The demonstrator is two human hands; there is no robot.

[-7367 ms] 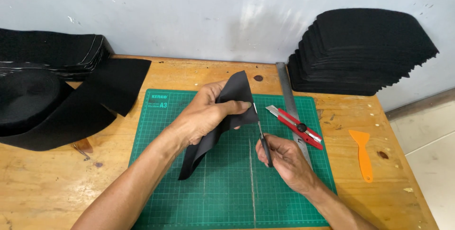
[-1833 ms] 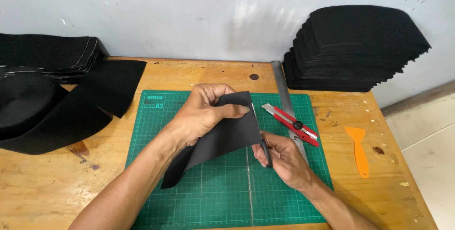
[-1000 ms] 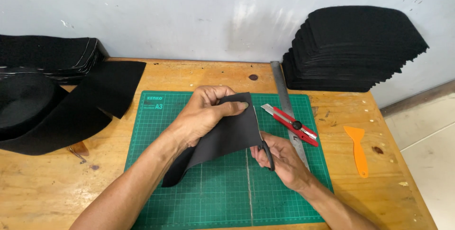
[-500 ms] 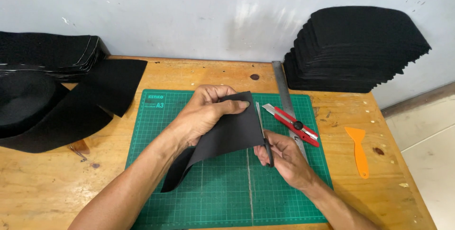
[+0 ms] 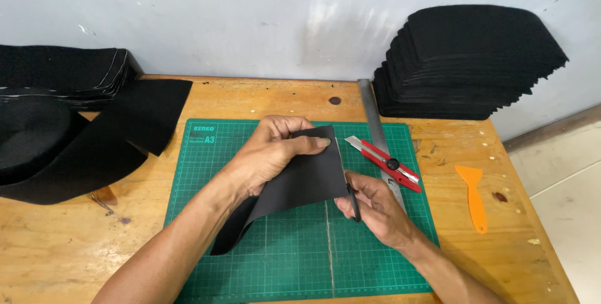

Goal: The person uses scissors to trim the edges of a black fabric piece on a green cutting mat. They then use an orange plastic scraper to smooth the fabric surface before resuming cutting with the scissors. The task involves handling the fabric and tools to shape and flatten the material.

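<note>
My left hand [image 5: 275, 154] grips a black fabric piece [image 5: 300, 182] by its top edge and holds it just above the green cutting mat [image 5: 282, 260]. The piece's lower end trails down to the left behind my forearm. My right hand [image 5: 379, 210] sits at the piece's lower right corner. It is closed on a thin dark cutting tool [image 5: 354, 202] that looks like small scissors, with its tip at the fabric's right edge.
A red utility knife [image 5: 388, 163] and a metal ruler [image 5: 372, 113] lie on the mat's right side. An orange scraper [image 5: 474, 196] rests on the wooden table further right. A tall stack of black pieces [image 5: 469, 60] stands at the back right. Black strip material [image 5: 62, 141] lies at the left.
The black piece was turned from hanging nearly upright to lying flatter and wider. The tool in my right hand has moved down the piece's right edge to its lower corner.
</note>
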